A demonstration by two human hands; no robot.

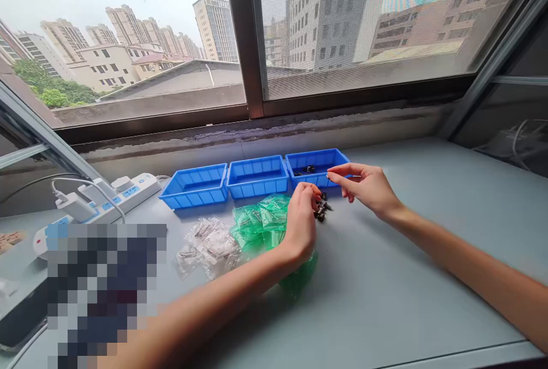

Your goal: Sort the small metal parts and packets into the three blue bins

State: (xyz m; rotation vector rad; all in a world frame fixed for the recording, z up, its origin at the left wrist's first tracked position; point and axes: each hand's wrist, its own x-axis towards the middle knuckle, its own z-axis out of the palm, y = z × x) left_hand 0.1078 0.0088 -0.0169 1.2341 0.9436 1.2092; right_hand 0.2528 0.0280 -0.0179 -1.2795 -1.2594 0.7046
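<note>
My left hand point(302, 220) is curled above a pile of green plastic bags point(262, 221), its fingertips pinched near a small heap of dark metal parts point(322, 209) on the grey table. My right hand point(367, 187) hovers just right of that heap, thumb and forefinger pinched on a tiny dark part at the front rim of the right blue bin point(317, 165). That bin holds a few dark parts point(306, 169). What the left fingers hold is hidden.
Two more blue bins point(257, 175) point(194, 185) stand in a row to the left, under the window sill. Clear bags of small parts point(209, 246) lie left of the green ones. A white power strip point(100, 200) with chargers is at far left.
</note>
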